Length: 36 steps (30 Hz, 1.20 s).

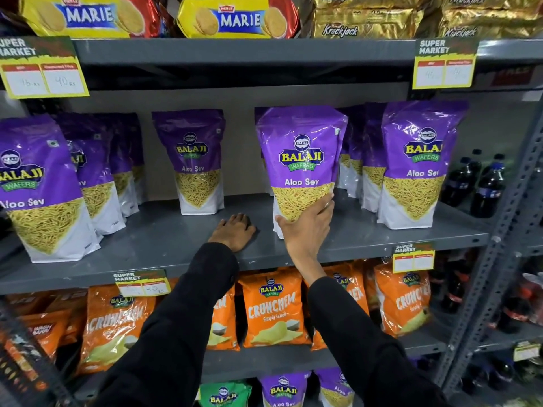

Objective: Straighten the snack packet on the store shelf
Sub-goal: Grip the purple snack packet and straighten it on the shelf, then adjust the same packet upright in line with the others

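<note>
Purple "Balaji Aloo Sev" snack packet (301, 160) stands at the centre of the frame, upright on the grey metal shelf (176, 239), its base near the shelf's front edge and forward of the packets behind it. Right hand (305, 227), reaching up from the lower right in a black sleeve (367, 348), grips the packet's lower part: the thumb lies against the lower left corner, while the fingers (326, 205) wrap around the right side over the clear window showing the yellow sev. The fingers lie close together, curved on the pouch. Left hand (233, 232) rests palm down on the bare shelf just left of the packet, apart from it, fingers lying together and curled slightly at the tips; it holds nothing.

Matching purple packets stand on the same shelf: one alone at centre left (191, 163), a row at the far left (38, 186), and a group at the right (417, 165). Dark drink bottles (487, 189) stand at the right edge. Above, yellow "Marie" biscuit packs (226, 19) and gold "Krackjack" packs (367, 19) fill the top shelf. Yellow price tags (44, 71) hang from the upper shelf edge. Orange "Crunchem" bags (273, 309) occupy the shelf below.
</note>
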Available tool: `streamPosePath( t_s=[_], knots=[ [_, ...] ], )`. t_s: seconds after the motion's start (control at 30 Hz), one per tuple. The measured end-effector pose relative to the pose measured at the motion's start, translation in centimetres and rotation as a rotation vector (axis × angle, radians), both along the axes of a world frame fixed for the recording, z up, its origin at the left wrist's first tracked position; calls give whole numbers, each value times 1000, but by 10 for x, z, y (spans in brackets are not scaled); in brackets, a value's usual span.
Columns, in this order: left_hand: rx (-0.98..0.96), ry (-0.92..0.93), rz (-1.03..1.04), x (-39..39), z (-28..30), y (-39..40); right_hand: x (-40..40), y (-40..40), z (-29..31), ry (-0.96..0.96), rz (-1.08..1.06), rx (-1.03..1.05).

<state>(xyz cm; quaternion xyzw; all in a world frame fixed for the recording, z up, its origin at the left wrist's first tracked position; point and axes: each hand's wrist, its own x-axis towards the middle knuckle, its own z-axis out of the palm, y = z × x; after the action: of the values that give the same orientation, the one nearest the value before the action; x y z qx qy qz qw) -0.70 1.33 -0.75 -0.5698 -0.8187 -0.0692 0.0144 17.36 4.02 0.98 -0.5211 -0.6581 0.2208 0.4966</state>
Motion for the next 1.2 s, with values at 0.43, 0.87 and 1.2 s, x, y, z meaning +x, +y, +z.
streamPosePath(
  t_s=[0.43, 0.87, 1.2],
  knots=[
    [-7, -34, 10, 0, 2, -1, -5, 5, -3, -14, 54, 21],
    [276, -187, 37, 4, 2, -48, 9, -40, -28, 72, 81, 295],
    [276, -147, 165, -92, 4, -152, -110, -75, -1, 105, 564, 191]
  ],
)
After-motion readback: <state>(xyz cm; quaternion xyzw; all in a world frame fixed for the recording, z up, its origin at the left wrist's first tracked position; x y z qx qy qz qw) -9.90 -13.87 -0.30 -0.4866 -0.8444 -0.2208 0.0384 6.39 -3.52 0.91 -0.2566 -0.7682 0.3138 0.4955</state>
